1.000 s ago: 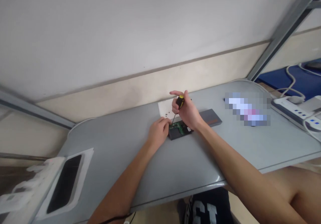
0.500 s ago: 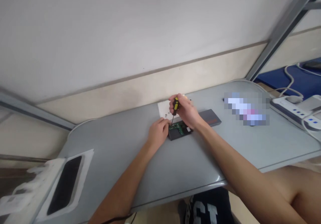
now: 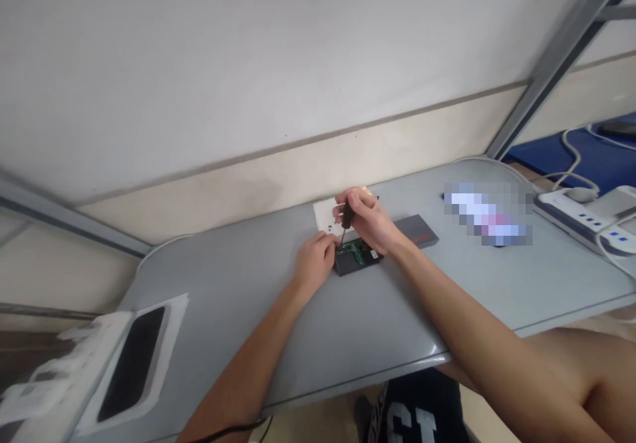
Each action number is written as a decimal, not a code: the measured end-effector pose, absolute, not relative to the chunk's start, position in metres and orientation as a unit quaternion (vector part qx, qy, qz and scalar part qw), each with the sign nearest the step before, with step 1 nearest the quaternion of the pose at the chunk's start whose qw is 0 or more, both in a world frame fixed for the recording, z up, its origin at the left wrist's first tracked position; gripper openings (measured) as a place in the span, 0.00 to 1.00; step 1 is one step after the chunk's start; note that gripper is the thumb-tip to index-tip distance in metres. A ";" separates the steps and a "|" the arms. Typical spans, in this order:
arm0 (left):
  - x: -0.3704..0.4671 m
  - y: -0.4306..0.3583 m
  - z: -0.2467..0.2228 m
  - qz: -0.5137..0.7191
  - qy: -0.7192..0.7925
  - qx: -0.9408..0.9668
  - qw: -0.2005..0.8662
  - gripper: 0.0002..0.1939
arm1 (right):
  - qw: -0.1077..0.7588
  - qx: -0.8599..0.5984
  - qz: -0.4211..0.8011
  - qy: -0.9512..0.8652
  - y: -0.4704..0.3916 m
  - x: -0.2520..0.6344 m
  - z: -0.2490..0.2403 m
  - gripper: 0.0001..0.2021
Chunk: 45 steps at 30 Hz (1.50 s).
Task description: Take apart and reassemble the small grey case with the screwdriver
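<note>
My right hand (image 3: 371, 216) is closed around the dark handle of a screwdriver (image 3: 348, 216), held nearly upright. Its thin shaft points down at the upper left part of a green circuit board (image 3: 354, 251). That board lies inside a flat dark casing (image 3: 350, 267) on the desk. At the casing's left end, my left hand (image 3: 317, 256) grips the edge with bent fingers. Whether the tip sits in a screw is too small to tell. Just behind is a white sheet of paper (image 3: 323, 212) with several small dark pieces (image 3: 330, 228) on it, partly hidden by my right hand.
A flat grey cover (image 3: 420, 230) lies right of the casing, partly behind my right wrist. Further right are a pixelated object (image 3: 484, 214) and a white power strip (image 3: 586, 218) with cables. A black phone-like slab (image 3: 133, 363) rests at the desk's left. The wall (image 3: 258, 191) borders the back.
The screwdriver handle has turned in my right hand: its yellow patches no longer show, and the fingers have shifted around it. My left hand and the casing stay nearly in place.
</note>
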State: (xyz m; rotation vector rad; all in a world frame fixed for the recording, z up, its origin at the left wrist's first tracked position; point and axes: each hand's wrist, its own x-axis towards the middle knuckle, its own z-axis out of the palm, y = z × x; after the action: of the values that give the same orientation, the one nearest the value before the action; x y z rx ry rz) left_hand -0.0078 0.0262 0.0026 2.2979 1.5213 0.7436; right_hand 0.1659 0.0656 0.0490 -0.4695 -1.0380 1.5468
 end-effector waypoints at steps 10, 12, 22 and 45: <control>-0.009 0.029 0.005 0.222 0.525 0.812 0.125 0.15 | 0.614 -0.329 0.435 -0.571 0.065 0.159 0.037 0.17; -0.011 0.030 0.007 0.211 0.517 0.821 0.120 0.15 | 0.628 -0.319 0.403 -0.585 0.062 0.159 0.042 0.14; -0.027 0.024 0.035 0.194 0.461 0.830 0.245 0.22 | 0.220 -0.453 0.189 -0.843 0.033 0.277 0.082 0.23; -0.002 0.012 0.037 0.169 0.504 0.790 0.305 0.34 | 0.066 -0.439 0.168 -0.880 0.009 0.283 0.057 0.21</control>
State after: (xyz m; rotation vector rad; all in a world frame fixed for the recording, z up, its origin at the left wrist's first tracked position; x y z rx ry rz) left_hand -0.0016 0.0117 0.0371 2.0935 1.3342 0.4472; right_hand 0.2834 0.0093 0.0573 -1.3243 -2.6552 0.5065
